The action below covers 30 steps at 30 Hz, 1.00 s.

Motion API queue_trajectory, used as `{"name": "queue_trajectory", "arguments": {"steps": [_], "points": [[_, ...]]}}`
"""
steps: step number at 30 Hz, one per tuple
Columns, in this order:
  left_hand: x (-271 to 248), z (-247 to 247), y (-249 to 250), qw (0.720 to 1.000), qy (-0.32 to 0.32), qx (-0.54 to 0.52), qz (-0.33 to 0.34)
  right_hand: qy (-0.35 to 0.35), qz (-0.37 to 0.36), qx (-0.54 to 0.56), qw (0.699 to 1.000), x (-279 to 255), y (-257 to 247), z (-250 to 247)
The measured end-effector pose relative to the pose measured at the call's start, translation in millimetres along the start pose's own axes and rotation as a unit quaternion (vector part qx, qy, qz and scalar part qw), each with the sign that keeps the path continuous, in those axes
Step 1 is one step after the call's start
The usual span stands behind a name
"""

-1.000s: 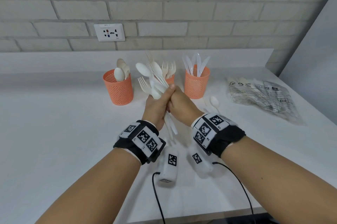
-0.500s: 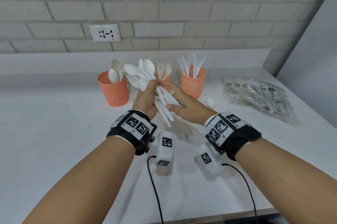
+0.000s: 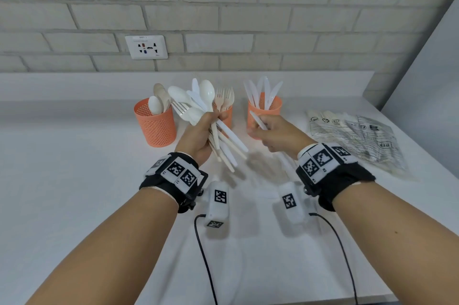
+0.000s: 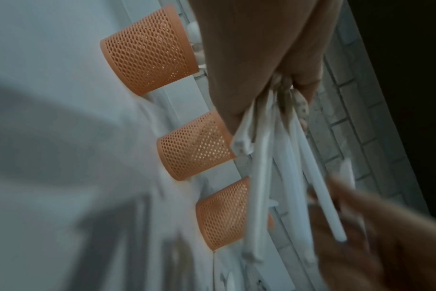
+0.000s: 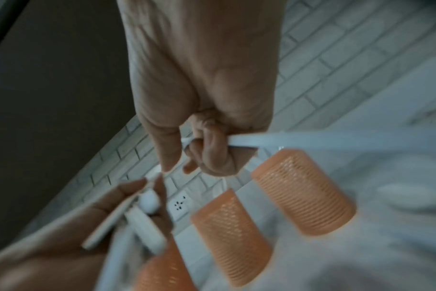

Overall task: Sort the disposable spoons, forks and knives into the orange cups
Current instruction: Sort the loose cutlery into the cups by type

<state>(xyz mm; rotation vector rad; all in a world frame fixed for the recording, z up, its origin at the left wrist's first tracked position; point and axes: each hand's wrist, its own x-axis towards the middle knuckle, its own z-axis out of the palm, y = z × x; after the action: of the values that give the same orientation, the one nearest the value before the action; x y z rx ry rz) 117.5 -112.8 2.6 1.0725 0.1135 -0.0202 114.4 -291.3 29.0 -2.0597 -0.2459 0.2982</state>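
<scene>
**Single knife separated; drop into right cup**

Setting: white desk against a pale brick wall with one wall socket; a grey panel closes the right side. A clear bag of wrapped cutlery lies at far right on the desk.

Three orange mesh cups stand in a row near the wall: left cup holds spoons, middle cup forks, right cup knives. The middle cup is mostly hidden behind my hand.

My left hand is clamped around a mixed bundle of spoons, forks and knives, heads up, handles fanning below my fist.

My right hand has its fingers curled on one white piece, apparently a knife, just in front of the right cup.

Judgement: the step is delivery. Best to turn the piece upright, handle down, and lower it through the rim clear of the blades already standing there. Keep the left grip firm; the fanned handles look ready to slip.
</scene>
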Motion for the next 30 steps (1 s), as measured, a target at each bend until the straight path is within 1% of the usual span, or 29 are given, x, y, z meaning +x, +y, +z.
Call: {"name": "queue_trajectory", "arguments": {"steps": [1,3,6,9,12,14,18,22,24,26,28,30], "points": [[-2,3,-2,1.000,-0.014,0.013,-0.005,-0.008,-0.014,0.019,1.000,1,-6,6],[-4,7,-7,0.998,-0.045,0.030,-0.011,-0.024,-0.041,0.017,0.999,2,-14,16],[-8,11,-9,0.999,-0.045,0.013,-0.025,-0.039,-0.064,-0.016,0.997,6,-19,20],[-10,9,-8,0.998,-0.054,0.012,-0.042,-0.053,-0.068,-0.052,0.995,5,-21,15],[-10,9,-7,0.996,-0.063,0.009,-0.055,-0.057,-0.052,-0.094,0.993,8,-19,12],[-10,10,-5,0.996,-0.071,0.003,-0.056,-0.063,-0.054,-0.097,0.992,9,-18,11],[-9,13,-5,0.998,-0.047,0.000,-0.052,-0.047,-0.057,-0.076,0.994,10,-15,10],[-5,11,-6,0.999,0.003,-0.005,-0.041,-0.053,-0.053,-0.119,0.990,16,-5,8],[-1,7,-7,0.999,0.016,-0.008,-0.031,-0.058,-0.036,-0.143,0.987,18,3,3],[0,5,-5,0.999,0.027,-0.003,-0.028,-0.048,-0.036,-0.135,0.989,20,8,-3],[0,5,-3,0.999,0.023,0.023,-0.025,-0.006,-0.046,-0.069,0.997,22,6,-10],[-2,6,-2,0.999,0.000,0.039,-0.024,0.042,-0.058,-0.013,0.997,26,-1,-19]]}}
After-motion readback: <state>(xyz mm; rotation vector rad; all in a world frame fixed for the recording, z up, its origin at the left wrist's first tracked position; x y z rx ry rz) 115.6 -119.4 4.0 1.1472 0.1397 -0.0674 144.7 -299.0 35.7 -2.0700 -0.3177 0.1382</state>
